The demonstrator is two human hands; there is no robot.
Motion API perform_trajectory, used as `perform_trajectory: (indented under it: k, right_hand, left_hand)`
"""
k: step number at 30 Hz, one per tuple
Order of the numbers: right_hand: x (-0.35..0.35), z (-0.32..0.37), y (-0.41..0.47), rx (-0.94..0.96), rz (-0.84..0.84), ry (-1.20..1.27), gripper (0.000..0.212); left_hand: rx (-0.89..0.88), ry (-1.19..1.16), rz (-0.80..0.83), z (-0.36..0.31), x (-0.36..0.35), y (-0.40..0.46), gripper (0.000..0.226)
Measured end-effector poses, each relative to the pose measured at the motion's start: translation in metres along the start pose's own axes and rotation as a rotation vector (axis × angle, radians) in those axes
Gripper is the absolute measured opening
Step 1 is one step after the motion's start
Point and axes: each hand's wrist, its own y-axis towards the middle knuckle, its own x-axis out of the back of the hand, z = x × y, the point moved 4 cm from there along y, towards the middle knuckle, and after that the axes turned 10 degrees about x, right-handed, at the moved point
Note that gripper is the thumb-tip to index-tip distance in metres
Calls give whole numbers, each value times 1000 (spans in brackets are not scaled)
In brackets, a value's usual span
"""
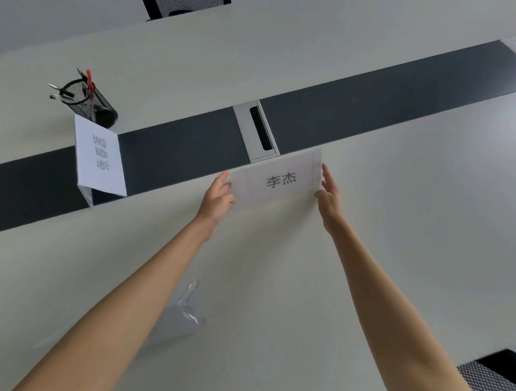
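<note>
A white name card (278, 178) with two printed black characters lies at the middle of the pale table (397, 200), just in front of the dark centre strip. My left hand (218, 197) holds its left end between thumb and fingers. My right hand (328, 192) holds its right end the same way. Both arms reach far forward. A clear plastic card holder (185, 309) lies flat on the table under my left forearm, partly hidden by it.
A second name card (100, 157) in a clear stand sits on the dark strip (371, 102) at the left. Behind it stands a black mesh pen cup (90, 101) with several pens. A metal cable hatch (257, 132) lies beyond the held card. Mesh chairs show at top and bottom right.
</note>
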Motion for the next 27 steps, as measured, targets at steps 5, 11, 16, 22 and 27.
perform_trajectory:
  k: [5, 11, 16, 22, 27]
  right_hand:
    - [-12, 3, 21, 21, 65, 40, 84]
    - [-13, 9, 12, -26, 73, -35, 73]
    - [-17, 7, -24, -5, -19, -181, 62]
    - [-79, -10, -127, 22, 425, -193, 37]
    - [-122, 4, -203, -32, 795, -105, 54]
  left_hand:
    - [16, -41, 22, -4, 2, 11, 69]
    - [28, 57, 66, -1, 9, 7, 73]
    - [74, 228, 70, 9, 25, -15, 59]
    - [-48, 456, -2, 26, 95, -83, 35]
    - [-115, 411, -272, 64, 180, -154, 32]
